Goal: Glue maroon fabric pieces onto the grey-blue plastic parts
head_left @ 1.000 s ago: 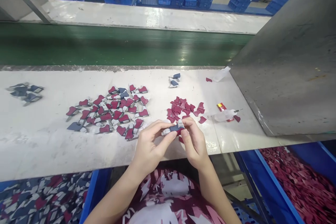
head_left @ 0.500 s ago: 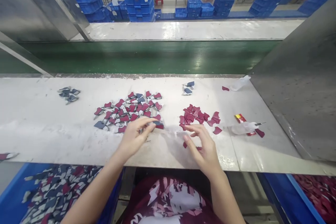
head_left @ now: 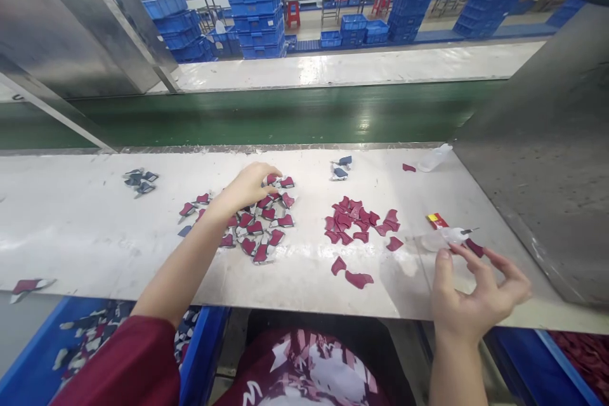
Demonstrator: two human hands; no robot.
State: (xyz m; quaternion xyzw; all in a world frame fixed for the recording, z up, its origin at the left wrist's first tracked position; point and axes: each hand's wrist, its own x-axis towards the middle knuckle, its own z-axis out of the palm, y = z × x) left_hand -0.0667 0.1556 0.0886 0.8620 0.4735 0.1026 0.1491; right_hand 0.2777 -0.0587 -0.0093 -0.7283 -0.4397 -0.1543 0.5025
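My left hand [head_left: 252, 187] reaches over the pile of maroon, grey and white pieces [head_left: 254, 227], thumb and fingers bent around a piece at the pile's upper edge; whether it grips that piece is unclear. On the right, my right hand [head_left: 476, 285] has its fingers apart beside a clear bottle with a thin dark tip [head_left: 442, 239]. Its fingertips are at the bottle's lower edge, with no closed grip. A red and yellow packet [head_left: 436, 221] lies just behind the bottle. Flat maroon pieces [head_left: 349, 219] lie in a loose group between the hands.
Small navy pieces [head_left: 340, 173] lie behind the maroon group, others [head_left: 141, 181] at left. Another clear bottle [head_left: 434, 157] lies at the back right. A metal panel [head_left: 547, 171] bounds the right side. Blue bins [head_left: 204, 349] stand below the front edge; a green belt [head_left: 304, 115] runs behind.
My left hand has moved back over the pile, and the piece it held is no longer seen at its fingertips. My right hand has moved right to the bottle. The view has tilted up slightly.
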